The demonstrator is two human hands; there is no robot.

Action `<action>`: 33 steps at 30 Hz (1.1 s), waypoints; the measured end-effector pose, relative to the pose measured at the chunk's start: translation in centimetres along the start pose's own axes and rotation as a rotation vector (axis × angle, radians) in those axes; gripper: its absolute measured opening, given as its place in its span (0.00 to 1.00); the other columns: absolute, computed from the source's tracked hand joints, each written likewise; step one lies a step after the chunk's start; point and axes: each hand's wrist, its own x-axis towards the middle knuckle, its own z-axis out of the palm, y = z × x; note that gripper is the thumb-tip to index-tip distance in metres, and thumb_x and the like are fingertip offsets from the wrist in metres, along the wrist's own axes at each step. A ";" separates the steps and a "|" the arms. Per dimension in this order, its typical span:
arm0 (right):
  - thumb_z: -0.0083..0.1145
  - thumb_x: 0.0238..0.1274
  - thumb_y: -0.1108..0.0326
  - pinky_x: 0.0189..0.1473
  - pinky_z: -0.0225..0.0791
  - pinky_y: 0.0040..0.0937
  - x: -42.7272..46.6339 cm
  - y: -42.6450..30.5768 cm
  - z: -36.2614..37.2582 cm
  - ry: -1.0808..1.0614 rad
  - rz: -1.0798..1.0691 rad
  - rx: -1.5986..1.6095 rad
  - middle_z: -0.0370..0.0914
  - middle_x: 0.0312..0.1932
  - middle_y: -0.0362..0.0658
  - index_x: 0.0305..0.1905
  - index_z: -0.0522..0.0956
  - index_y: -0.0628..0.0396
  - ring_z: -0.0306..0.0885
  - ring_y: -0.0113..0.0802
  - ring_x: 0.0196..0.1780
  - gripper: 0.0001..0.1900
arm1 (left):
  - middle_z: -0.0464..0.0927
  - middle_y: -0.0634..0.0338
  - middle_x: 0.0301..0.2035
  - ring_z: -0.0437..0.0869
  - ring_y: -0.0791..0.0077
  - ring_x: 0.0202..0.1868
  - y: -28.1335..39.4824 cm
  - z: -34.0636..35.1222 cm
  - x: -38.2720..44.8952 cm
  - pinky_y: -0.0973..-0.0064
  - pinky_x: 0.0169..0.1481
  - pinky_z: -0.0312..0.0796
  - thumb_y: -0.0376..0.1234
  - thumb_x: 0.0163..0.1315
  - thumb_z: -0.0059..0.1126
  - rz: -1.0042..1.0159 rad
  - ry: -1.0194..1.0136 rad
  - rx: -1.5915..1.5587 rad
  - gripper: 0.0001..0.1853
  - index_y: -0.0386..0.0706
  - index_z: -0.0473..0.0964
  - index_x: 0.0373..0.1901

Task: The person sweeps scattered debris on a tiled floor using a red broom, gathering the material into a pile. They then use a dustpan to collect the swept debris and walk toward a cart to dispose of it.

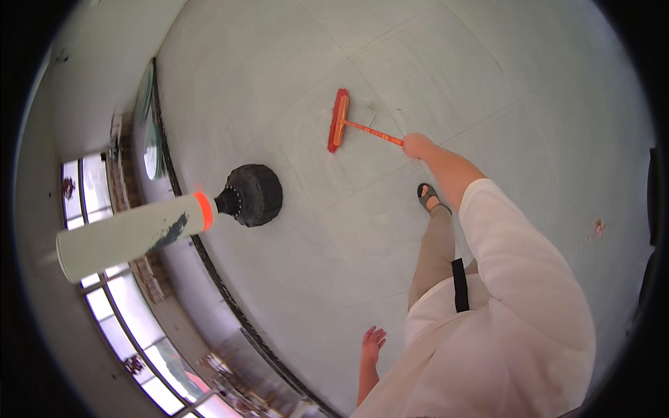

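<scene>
My right hand (418, 146) is closed around the orange patterned handle of a push broom. The broom's head (338, 121), orange with red bristles, rests on the grey floor to the upper left of the hand. My left hand (373, 342) is low in the picture, empty, with its fingers apart, beside my light shirt. One of my feet, in a dark sandal (427, 196), stands on the floor below the right hand. Faint dark marks (373, 119) lie on the floor near the broom's handle.
To the left stands a pale free-standing punching bag (130, 232) with an orange band and a round black base (256, 195). Behind it run a black floor edge (209, 266), windows and shelves. Small pinkish scraps (597, 227) lie on the floor at the right; dark objects stand at the far right rim.
</scene>
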 end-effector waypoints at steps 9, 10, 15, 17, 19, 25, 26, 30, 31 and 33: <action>0.48 0.64 0.54 0.48 0.72 0.45 -27.1 25.7 -3.6 0.139 0.243 0.060 0.81 0.43 0.42 0.48 0.78 0.43 0.78 0.44 0.49 0.14 | 0.76 0.52 0.53 0.79 0.66 0.53 14.6 1.6 -3.8 0.69 0.56 0.71 0.37 0.67 0.46 0.119 -0.115 0.513 0.24 0.40 0.63 0.63; 0.49 0.63 0.54 0.47 0.72 0.45 -30.9 30.3 -2.4 0.155 0.304 0.084 0.81 0.42 0.42 0.48 0.78 0.41 0.78 0.45 0.48 0.13 | 0.76 0.53 0.53 0.79 0.66 0.54 15.6 3.3 -2.9 0.69 0.56 0.71 0.37 0.67 0.46 0.127 -0.155 0.567 0.24 0.40 0.63 0.63; 0.49 0.62 0.56 0.46 0.71 0.44 -57.3 41.4 0.6 0.157 0.550 0.193 0.81 0.41 0.46 0.47 0.79 0.45 0.78 0.47 0.47 0.13 | 0.76 0.53 0.54 0.78 0.66 0.54 15.5 9.3 -6.5 0.69 0.57 0.70 0.37 0.68 0.44 0.173 -0.261 0.762 0.23 0.41 0.62 0.63; 0.49 0.62 0.56 0.47 0.71 0.44 -52.3 46.9 0.2 0.217 0.642 0.300 0.81 0.41 0.46 0.47 0.79 0.46 0.78 0.46 0.47 0.14 | 0.75 0.53 0.54 0.78 0.66 0.55 22.3 19.9 1.2 0.69 0.57 0.70 0.37 0.68 0.43 0.324 -0.328 0.768 0.23 0.41 0.62 0.63; 0.48 0.62 0.57 0.47 0.71 0.43 -58.1 50.1 -1.8 0.258 0.758 0.338 0.81 0.41 0.46 0.48 0.79 0.46 0.78 0.46 0.47 0.15 | 0.75 0.53 0.53 0.78 0.67 0.54 27.0 25.9 -1.2 0.69 0.57 0.70 0.37 0.68 0.44 0.422 -0.351 0.820 0.23 0.41 0.62 0.63; 0.48 0.62 0.56 0.48 0.71 0.43 -79.3 58.9 8.0 0.251 0.987 0.447 0.81 0.41 0.46 0.47 0.81 0.49 0.78 0.46 0.47 0.16 | 0.78 0.54 0.50 0.79 0.68 0.52 14.6 32.0 -9.2 0.71 0.53 0.71 0.39 0.67 0.46 0.390 -0.535 1.210 0.24 0.42 0.64 0.63; 0.49 0.62 0.56 0.47 0.71 0.44 -80.7 58.8 8.6 0.278 1.016 0.497 0.81 0.40 0.46 0.46 0.81 0.50 0.78 0.46 0.47 0.16 | 0.79 0.55 0.47 0.80 0.69 0.49 14.1 33.1 -9.6 0.72 0.51 0.71 0.39 0.67 0.46 0.490 -0.563 1.438 0.24 0.41 0.65 0.62; 0.51 0.62 0.55 0.43 0.70 0.47 -84.4 55.8 18.0 0.534 0.933 0.645 0.80 0.35 0.52 0.40 0.81 0.54 0.77 0.52 0.41 0.15 | 0.80 0.58 0.36 0.78 0.74 0.39 13.8 38.2 -13.4 0.76 0.44 0.71 0.38 0.67 0.46 0.858 -0.625 1.797 0.22 0.38 0.68 0.60; 0.51 0.63 0.54 0.41 0.69 0.48 -84.4 52.9 19.4 0.601 0.967 0.804 0.80 0.32 0.53 0.40 0.81 0.54 0.77 0.54 0.39 0.15 | 0.79 0.58 0.36 0.78 0.74 0.38 13.6 38.9 -14.6 0.76 0.43 0.72 0.38 0.67 0.46 0.792 -0.573 1.764 0.22 0.38 0.68 0.60; 0.48 0.66 0.54 0.37 0.69 0.49 -84.6 45.1 24.3 0.681 1.052 1.009 0.79 0.30 0.54 0.39 0.78 0.53 0.77 0.56 0.37 0.15 | 0.79 0.59 0.35 0.77 0.75 0.37 13.6 43.2 -19.0 0.76 0.43 0.72 0.37 0.67 0.46 0.657 -0.501 1.735 0.22 0.38 0.68 0.60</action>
